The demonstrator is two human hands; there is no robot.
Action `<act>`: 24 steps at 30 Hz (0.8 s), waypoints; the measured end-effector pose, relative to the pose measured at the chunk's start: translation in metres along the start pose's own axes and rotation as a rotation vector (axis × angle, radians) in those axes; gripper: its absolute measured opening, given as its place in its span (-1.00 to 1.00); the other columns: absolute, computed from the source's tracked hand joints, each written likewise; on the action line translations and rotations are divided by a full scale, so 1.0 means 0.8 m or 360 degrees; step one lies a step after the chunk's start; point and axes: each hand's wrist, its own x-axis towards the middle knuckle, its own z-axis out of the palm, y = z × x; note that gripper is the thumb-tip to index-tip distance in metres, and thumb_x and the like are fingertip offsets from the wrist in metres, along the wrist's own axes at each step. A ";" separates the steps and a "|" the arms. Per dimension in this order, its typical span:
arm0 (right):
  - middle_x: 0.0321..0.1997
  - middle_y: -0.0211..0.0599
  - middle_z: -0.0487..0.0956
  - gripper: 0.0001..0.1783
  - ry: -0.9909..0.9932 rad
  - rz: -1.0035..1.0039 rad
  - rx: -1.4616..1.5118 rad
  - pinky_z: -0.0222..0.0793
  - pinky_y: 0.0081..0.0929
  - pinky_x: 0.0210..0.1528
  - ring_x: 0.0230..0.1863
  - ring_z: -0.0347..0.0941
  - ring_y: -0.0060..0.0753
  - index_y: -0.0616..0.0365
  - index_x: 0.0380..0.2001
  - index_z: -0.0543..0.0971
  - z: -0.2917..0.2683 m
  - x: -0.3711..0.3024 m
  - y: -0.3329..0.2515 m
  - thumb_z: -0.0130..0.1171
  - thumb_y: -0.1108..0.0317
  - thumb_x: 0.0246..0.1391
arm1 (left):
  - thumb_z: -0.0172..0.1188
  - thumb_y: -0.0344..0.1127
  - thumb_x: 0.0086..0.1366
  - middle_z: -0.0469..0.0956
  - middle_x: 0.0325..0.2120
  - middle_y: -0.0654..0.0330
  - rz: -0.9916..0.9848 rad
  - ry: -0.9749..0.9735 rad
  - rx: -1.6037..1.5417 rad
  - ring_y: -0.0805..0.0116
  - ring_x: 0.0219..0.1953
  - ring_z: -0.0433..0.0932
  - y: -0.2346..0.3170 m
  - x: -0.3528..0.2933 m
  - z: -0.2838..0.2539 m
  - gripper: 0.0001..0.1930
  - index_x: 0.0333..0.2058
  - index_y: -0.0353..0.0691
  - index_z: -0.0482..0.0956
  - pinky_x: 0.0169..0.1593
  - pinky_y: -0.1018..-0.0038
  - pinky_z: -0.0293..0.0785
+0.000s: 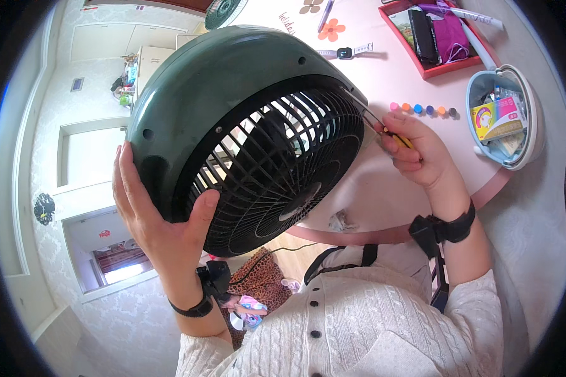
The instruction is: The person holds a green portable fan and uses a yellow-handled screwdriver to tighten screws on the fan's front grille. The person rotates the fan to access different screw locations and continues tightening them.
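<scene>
A dark green fan (195, 81) with a black slatted grille (264, 188) is tilted up on the pink table (390, 201). My left hand (151, 207) grips its left side, the fingers along the green housing and the thumb over the grille's edge. In my right hand (421, 151) is a screwdriver (398, 137) with a yellow and black handle. Its thin metal shaft points up and left to the right rim of the grille; whether the tip sits in a screw is not visible. One silver screw (219, 129) shows on the rim nearer my left hand.
Small coloured pots (417, 109) stand in a row right of the fan. Beyond are a watch (344, 53), a pen (326, 16), a red box (424, 70) and a blue basket (478, 88). A crumpled clear wrapper (341, 221) lies near the table edge. A person (250, 311) is below.
</scene>
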 end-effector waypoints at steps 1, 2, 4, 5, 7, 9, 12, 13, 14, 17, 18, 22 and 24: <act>-0.58 -0.40 0.50 -0.80 -0.0024 0.0089 0.0161 -0.02 -0.80 -0.83 -0.82 0.17 -0.77 0.15 -0.30 0.54 -0.003 0.003 0.000 0.09 0.24 0.26 | 0.41 0.28 -0.05 0.28 0.20 -0.12 0.0010 0.0010 -0.0006 -0.11 0.21 0.31 -0.001 0.001 0.000 0.05 0.31 -0.20 0.20 0.20 0.10 0.29; -0.59 -0.40 0.49 -0.80 -0.0047 0.0181 0.0327 -0.05 -0.80 -0.84 -0.82 0.15 -0.77 0.15 -0.30 0.54 -0.008 0.006 0.003 0.08 0.24 0.27 | 0.41 0.28 -0.05 0.28 0.20 -0.12 0.0020 0.0015 -0.0011 -0.11 0.21 0.31 -0.002 0.001 0.001 0.05 0.31 -0.19 0.20 0.20 0.10 0.30; -0.60 -0.40 0.47 -0.80 -0.0006 0.0190 0.0317 -0.08 -0.80 -0.85 -0.84 0.11 -0.77 0.14 -0.30 0.54 -0.009 0.007 0.004 0.06 0.24 0.27 | 0.41 0.28 -0.05 0.28 0.20 -0.11 0.0005 0.0027 -0.0028 -0.11 0.22 0.31 -0.001 0.001 0.002 0.05 0.31 -0.19 0.20 0.20 0.10 0.29; -0.61 -0.40 0.47 -0.81 0.0060 0.0108 0.0142 -0.09 -0.80 -0.84 -0.84 0.11 -0.77 0.13 -0.30 0.54 -0.006 0.007 0.006 0.07 0.24 0.26 | 0.41 0.27 -0.04 0.29 0.19 -0.11 -0.0002 0.0031 -0.0037 -0.11 0.22 0.31 -0.001 0.000 0.003 0.05 0.31 -0.19 0.20 0.21 0.10 0.29; -0.62 -0.41 0.46 -0.81 0.0162 -0.0074 -0.0219 -0.11 -0.78 -0.84 -0.84 0.09 -0.75 0.12 -0.30 0.54 0.003 0.007 0.008 0.07 0.24 0.26 | 0.41 0.28 -0.04 0.28 0.20 -0.11 0.0006 0.0034 -0.0019 -0.11 0.22 0.31 -0.002 -0.001 0.005 0.05 0.31 -0.19 0.20 0.21 0.10 0.29; -0.63 -0.43 0.46 -0.80 0.0233 -0.0268 -0.0586 -0.13 -0.77 -0.83 -0.84 0.09 -0.74 0.11 -0.31 0.53 0.011 0.006 0.009 0.07 0.22 0.26 | 0.41 0.28 -0.04 0.28 0.20 -0.11 0.0007 0.0031 -0.0010 -0.11 0.22 0.31 -0.001 0.000 0.004 0.05 0.31 -0.19 0.20 0.21 0.10 0.29; -0.58 -0.39 0.47 -0.81 0.0287 -0.0286 -0.0673 0.00 -0.75 -0.76 -0.78 0.19 -0.73 0.18 -0.29 0.53 0.009 0.004 0.002 0.05 0.29 0.29 | 0.41 0.27 -0.03 0.27 0.21 -0.11 -0.0019 0.0016 -0.0023 -0.10 0.22 0.31 0.002 0.001 0.002 0.05 0.31 -0.20 0.19 0.22 0.11 0.28; -0.58 -0.38 0.48 -0.85 0.0403 -0.0645 -0.1083 0.07 -0.69 -0.72 -0.75 0.25 -0.67 0.17 -0.30 0.53 0.007 0.007 0.007 0.09 0.32 0.26 | 0.40 0.28 -0.03 0.26 0.21 -0.11 -0.0037 0.0010 -0.0034 -0.10 0.22 0.30 0.003 0.000 0.001 0.05 0.32 -0.20 0.19 0.22 0.11 0.28; -0.58 -0.37 0.49 -0.88 0.0522 -0.1006 -0.1490 0.14 -0.63 -0.68 -0.71 0.31 -0.60 0.16 -0.32 0.54 0.006 0.012 0.018 0.12 0.35 0.23 | 0.40 0.28 -0.03 0.26 0.22 -0.11 -0.0052 0.0001 -0.0046 -0.09 0.23 0.30 0.005 0.001 0.001 0.05 0.32 -0.20 0.19 0.22 0.11 0.27; -0.56 -0.32 0.44 -0.90 0.0866 -0.1680 -0.2469 0.31 -0.39 -0.53 -0.58 0.43 -0.35 0.11 -0.39 0.53 0.026 0.006 0.029 0.25 0.37 0.06 | 0.40 0.29 -0.03 0.26 0.22 -0.10 -0.0049 -0.0018 -0.0095 -0.07 0.24 0.28 0.003 0.001 0.001 0.06 0.33 -0.20 0.18 0.23 0.12 0.26; -0.56 -0.30 0.42 -0.87 0.0977 -0.1830 -0.2758 0.36 -0.29 -0.47 -0.53 0.46 -0.25 0.09 -0.42 0.52 0.032 0.002 0.028 0.29 0.36 0.00 | 0.39 0.29 -0.03 0.26 0.21 -0.10 -0.0059 -0.0022 -0.0095 -0.07 0.24 0.28 0.003 0.000 0.000 0.07 0.33 -0.20 0.17 0.23 0.12 0.25; -0.51 -0.32 0.41 -0.87 0.1048 -0.1832 -0.2847 0.37 -0.28 -0.48 -0.47 0.47 -0.17 0.07 -0.39 0.55 0.034 -0.005 0.028 0.29 0.38 -0.05 | 0.38 0.32 -0.03 0.25 0.22 -0.10 -0.0084 -0.0017 -0.0110 -0.07 0.25 0.26 0.002 0.000 0.002 0.09 0.34 -0.21 0.15 0.25 0.12 0.23; -0.50 -0.36 0.43 -0.90 0.1046 -0.1851 -0.2796 0.37 -0.30 -0.47 -0.48 0.47 -0.28 0.10 -0.36 0.56 0.033 -0.006 0.026 0.27 0.40 0.02 | 0.37 0.33 -0.03 0.24 0.22 -0.10 -0.0089 -0.0022 -0.0116 -0.06 0.25 0.26 0.003 0.000 0.002 0.10 0.34 -0.22 0.14 0.25 0.12 0.21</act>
